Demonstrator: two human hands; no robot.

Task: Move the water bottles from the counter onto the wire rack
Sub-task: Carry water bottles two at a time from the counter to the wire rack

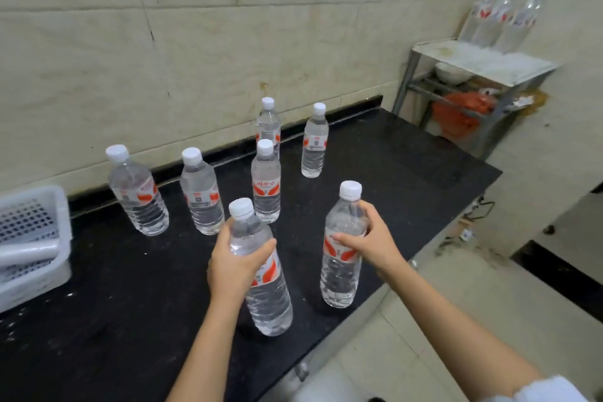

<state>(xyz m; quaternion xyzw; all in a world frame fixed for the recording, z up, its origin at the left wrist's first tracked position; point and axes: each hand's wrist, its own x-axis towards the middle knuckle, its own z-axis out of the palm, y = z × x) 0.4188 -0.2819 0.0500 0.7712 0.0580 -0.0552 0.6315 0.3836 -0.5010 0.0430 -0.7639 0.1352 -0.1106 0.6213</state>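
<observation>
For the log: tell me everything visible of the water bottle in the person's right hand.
The bottle is clear plastic with a white screw cap, a red-and-white label round its middle and a ribbed lower body. It looks full of clear water. It stands upright near the front right edge of the black counter; whether its base has left the surface cannot be told. The right hand grips it at shoulder and label height, thumb across the label. No other bottle touches it.

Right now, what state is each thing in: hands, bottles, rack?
Left hand: grips near-left bottle, capped.
Right hand: grips near-right bottle, capped.
Other five bottles: upright on counter, capped, untouched.
Rack bottles: three, upright on top shelf of rack.
Basket: on counter, far left.
</observation>
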